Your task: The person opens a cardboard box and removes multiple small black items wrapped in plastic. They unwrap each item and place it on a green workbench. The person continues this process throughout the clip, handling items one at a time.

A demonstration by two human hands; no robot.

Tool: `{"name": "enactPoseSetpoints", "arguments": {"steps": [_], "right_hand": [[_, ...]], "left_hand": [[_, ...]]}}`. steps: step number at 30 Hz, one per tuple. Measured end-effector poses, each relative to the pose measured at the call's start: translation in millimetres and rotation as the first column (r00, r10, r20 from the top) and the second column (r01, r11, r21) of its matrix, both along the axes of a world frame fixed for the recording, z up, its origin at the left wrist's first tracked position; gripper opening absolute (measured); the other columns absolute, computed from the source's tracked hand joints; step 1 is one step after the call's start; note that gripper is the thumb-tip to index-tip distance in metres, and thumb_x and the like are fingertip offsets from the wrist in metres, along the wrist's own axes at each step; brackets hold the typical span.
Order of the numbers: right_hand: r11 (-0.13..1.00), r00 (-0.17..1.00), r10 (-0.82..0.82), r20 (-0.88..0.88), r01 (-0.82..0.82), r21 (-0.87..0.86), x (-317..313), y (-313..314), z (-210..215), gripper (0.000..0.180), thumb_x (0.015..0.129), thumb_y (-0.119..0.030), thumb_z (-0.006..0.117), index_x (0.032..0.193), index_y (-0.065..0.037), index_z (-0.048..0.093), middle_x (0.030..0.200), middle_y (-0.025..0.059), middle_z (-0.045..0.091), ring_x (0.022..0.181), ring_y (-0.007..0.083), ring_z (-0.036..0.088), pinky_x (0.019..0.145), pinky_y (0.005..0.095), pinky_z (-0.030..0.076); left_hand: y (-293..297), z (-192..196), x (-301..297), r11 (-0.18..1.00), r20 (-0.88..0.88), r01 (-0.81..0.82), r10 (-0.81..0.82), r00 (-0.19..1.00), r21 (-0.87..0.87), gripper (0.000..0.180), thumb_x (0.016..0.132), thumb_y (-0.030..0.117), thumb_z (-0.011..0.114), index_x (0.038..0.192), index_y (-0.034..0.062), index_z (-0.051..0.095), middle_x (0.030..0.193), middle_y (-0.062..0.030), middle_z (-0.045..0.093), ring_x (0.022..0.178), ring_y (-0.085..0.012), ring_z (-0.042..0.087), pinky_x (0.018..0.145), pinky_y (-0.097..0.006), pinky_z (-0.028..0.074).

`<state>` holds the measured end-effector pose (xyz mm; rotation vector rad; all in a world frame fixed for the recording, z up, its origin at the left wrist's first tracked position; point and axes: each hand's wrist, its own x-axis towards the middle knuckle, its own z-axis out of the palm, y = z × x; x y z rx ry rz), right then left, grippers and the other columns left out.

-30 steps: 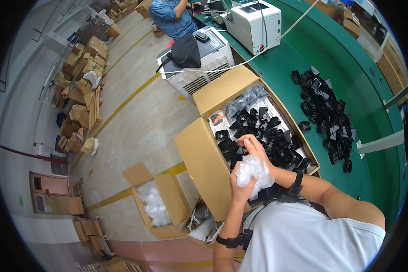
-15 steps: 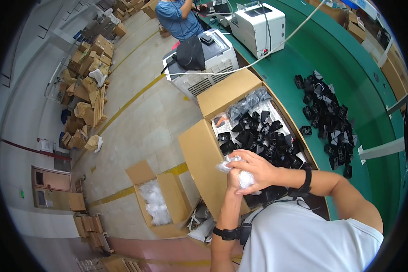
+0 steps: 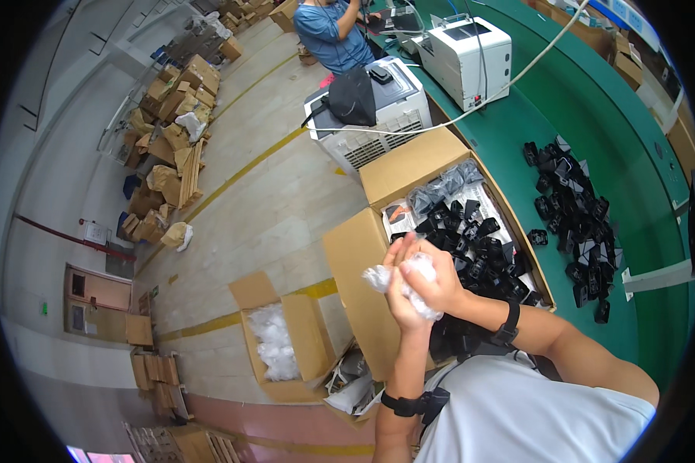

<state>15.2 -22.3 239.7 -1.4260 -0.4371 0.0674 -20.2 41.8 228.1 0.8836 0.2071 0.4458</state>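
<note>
Both hands are pressed together around a crumpled wad of clear plastic wrap (image 3: pixel 376 278), which sticks out at the left and between the fingers. My left hand (image 3: pixel 403 305) is closed on its near left side. Against it from the right, my right hand (image 3: pixel 443 288) is closed too, with fingertips pointing away from me. The hands are above the near left side of a large open cardboard box (image 3: pixel 411 163). Inside it lie many small black plastic parts (image 3: pixel 475 245), on printed sheets beside grey plastic bags (image 3: pixel 444 187). What the wad may contain is hidden.
A green workbench (image 3: pixel 521 127) on the right carries another pile of black parts (image 3: pixel 571 201) and a white machine (image 3: pixel 471 58). A smaller box of clear plastic bags (image 3: pixel 274 347) stands on the floor at left. Another person (image 3: pixel 333 35) is at the far end.
My hands have turned on the plastic wad: the right one lay over the left, and now both cup it with fingers pointing away. The whole view has shifted slightly.
</note>
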Motion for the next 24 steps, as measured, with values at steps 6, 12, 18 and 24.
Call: {"name": "enactPoseSetpoints", "arguments": {"steps": [6, 12, 18, 24], "right_hand": [[0.875, 0.781, 0.309, -0.543, -0.009, 0.484, 27, 21, -57, 0.022, 0.100, -0.023, 0.039, 0.104, -0.010, 0.056, 0.102, 0.0069, 0.060, 0.086, 0.0120, 0.059, 0.069, 0.0230, 0.049], [0.508, 0.192, 0.849, -0.492, -0.038, 0.861, 45, 13, -79, 0.042, 0.097, -0.040, 0.043, 0.110, -0.003, 0.060, 0.112, 0.0176, 0.062, 0.103, 0.0266, 0.059, 0.083, 0.0376, 0.050], [0.189, 0.004, 0.982, -0.190, 0.095, 0.977, 22, -10, -77, 0.061, 0.093, -0.055, 0.043, 0.112, -0.001, 0.063, 0.122, 0.0259, 0.057, 0.118, 0.0445, 0.050, 0.102, 0.0495, 0.040], [0.558, 0.116, 0.828, -0.549, -0.071, 0.826, -2, -24, -100, 0.040, 0.096, -0.035, 0.045, 0.110, -0.002, 0.062, 0.112, 0.0195, 0.062, 0.105, 0.0296, 0.060, 0.096, 0.0397, 0.046]], "left_hand": [[-5, 5, 2, 0.300, 0.253, -0.289, 0.154, 0.955, 0.909, 0.053, 0.089, 0.038, 0.058, 0.126, -0.0005, 0.055, 0.134, -0.0266, 0.047, 0.121, -0.0411, 0.049, 0.104, -0.047, 0.037], [-17, 2, 2, -0.029, 0.340, -0.340, 0.165, 0.926, 0.940, 0.035, 0.079, 0.039, 0.070, 0.095, 0.0077, 0.072, 0.117, -0.0222, 0.056, 0.105, -0.0398, 0.054, 0.092, -0.049, 0.042], [-10, -23, -7, 0.019, 0.318, -0.319, 0.042, 0.947, 0.947, 0.022, 0.078, 0.025, 0.066, 0.082, 0.0036, 0.064, 0.095, -0.0165, 0.061, 0.091, -0.0359, 0.058, 0.082, -0.047, 0.046], [-2, -63, -15, 0.267, 0.096, -0.114, 0.082, 0.992, 0.957, 0.023, 0.081, 0.012, 0.055, 0.099, -0.0018, 0.059, 0.075, -0.0198, 0.063, 0.064, -0.0387, 0.063, 0.061, -0.044, 0.051]]}}
